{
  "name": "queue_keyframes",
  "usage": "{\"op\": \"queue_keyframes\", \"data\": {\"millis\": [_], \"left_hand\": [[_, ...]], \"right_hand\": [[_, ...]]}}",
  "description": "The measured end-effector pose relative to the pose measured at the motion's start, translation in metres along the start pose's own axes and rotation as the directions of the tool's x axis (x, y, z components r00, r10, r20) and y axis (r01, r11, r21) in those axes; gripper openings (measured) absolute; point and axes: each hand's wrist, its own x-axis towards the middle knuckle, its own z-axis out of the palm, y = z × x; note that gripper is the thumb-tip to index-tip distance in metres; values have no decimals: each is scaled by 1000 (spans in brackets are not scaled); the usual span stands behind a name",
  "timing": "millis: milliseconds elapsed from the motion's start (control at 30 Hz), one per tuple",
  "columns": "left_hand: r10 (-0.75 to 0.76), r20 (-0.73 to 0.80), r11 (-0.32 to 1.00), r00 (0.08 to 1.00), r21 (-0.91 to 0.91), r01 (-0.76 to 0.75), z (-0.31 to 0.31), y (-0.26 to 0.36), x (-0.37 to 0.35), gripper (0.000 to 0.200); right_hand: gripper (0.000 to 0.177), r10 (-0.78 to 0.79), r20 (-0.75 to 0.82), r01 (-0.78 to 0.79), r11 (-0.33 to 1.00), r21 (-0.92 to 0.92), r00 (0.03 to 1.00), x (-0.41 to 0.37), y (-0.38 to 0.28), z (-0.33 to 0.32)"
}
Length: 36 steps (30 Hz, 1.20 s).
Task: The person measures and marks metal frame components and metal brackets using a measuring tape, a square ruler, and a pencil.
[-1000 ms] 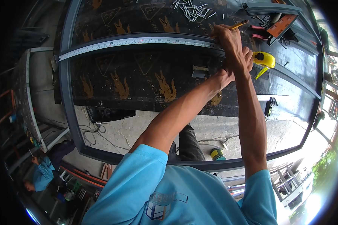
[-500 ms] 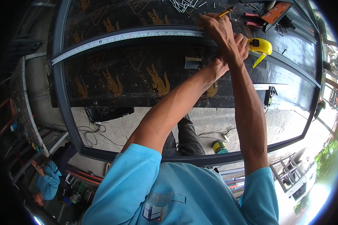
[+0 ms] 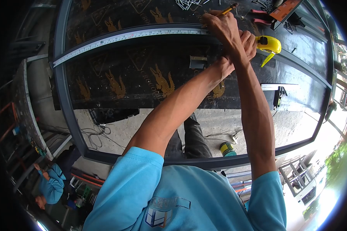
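Note:
A tape measure's yellow case (image 3: 270,44) rests at the right of a dark grey metal bar. Its pale blade (image 3: 142,33) runs left along the bar to the frame's left side. My forearms cross, the right over the left. My left hand (image 3: 249,44) is closed at the tape measure beside its case, its grip partly hidden behind my right wrist. In my right hand (image 3: 221,26), farther up and to the left, a pencil (image 3: 229,9) is pinched over the blade. The pencil's tip is hidden by the fingers.
A large grey metal frame (image 3: 67,109) surrounds my work area over a black printed board (image 3: 115,57). Screws (image 3: 187,4), red-handled pliers (image 3: 260,16) and an orange-and-black box (image 3: 284,10) lie beyond. A square (image 3: 279,92) sits at right. Another person (image 3: 52,184) is lower left.
The pencil's upper end has shifted slightly left. My view has moved a little; both hands stay at about the same place on the bar.

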Motion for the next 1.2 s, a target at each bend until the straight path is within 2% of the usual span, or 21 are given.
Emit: {"op": "queue_keyframes", "data": {"millis": [100,200,267,400,500,600,667,700,767,833,867,900,933,967,1033,1067,1133,1200], "left_hand": [[-11,7,1000,1000,10,11,-3,0,1,38],[13,28,1000,1000,4,-13,-7,-3,0,38],[1,48,1000,999,0,-1,-9,-1,0,38],[-20,57,1000,998,-3,21,-3,1,1,38],[-4,64,1000,998,0,4,-2,1,0,33],[-50,-19,995,999,-87,48,2,2,1,26],[-60,-31,991,998,-118,56,1,2,1,24],[-70,-38,987,997,-150,64,0,0,1,22],[-68,-10,995,998,-69,67,-2,-2,1,20],[-128,-95,969,987,-224,104,5,0,-4,16],[-158,-139,947,978,-300,110,7,0,0,14],[-81,-18,959,997,-275,73,-2,-5,1,15],[-118,-45,954,992,-283,101,-5,-4,2,17],[-154,-72,949,985,-290,127,-6,-3,1,20],[-163,-64,947,985,-290,138,-13,-4,0,21],[-178,-31,938,984,-307,160,-17,-5,-2,21],[-162,-23,945,986,-290,149,-27,-8,-11,25],[-186,25,936,982,-300,185,-39,-17,-28,33]], "right_hand": [[34,8,13,-8,1000,-8,1000,2,1,1],[29,-2,-41,3,1000,18,999,1,3,4],[28,-47,-47,47,999,-8,998,1,2,3],[28,-10,-16,10,1000,10,1000,1,1,3],[28,-23,-61,24,1000,3,998,-1,1,5],[30,-2,-60,-2,998,-67,998,-3,3,10],[31,-152,-368,172,985,23,918,-12,-4,19],[31,-161,-370,182,983,23,915,-20,-9,13],[30,-25,-510,-120,961,-248,860,-43,-37,-7],[29,-132,-503,173,984,34,854,-36,-14,-39],[31,-229,-473,151,969,-197,851,-36,2,-62],[33,-348,-398,104,848,-521,849,-39,19,-84],[40,-206,-293,-42,751,-659,934,-47,20,-103],[50,24,-211,-147,792,-593,977,-48,37,-118],[55,-43,-109,-3,921,-390,993,-51,50,-129],[55,-65,-124,12,923,-385,990,-48,52,-132],[49,-89,-25,70,905,-419,996,-52,49,-137],[39,-68,44,79,936,-343,997,-56,49,-134]]}}
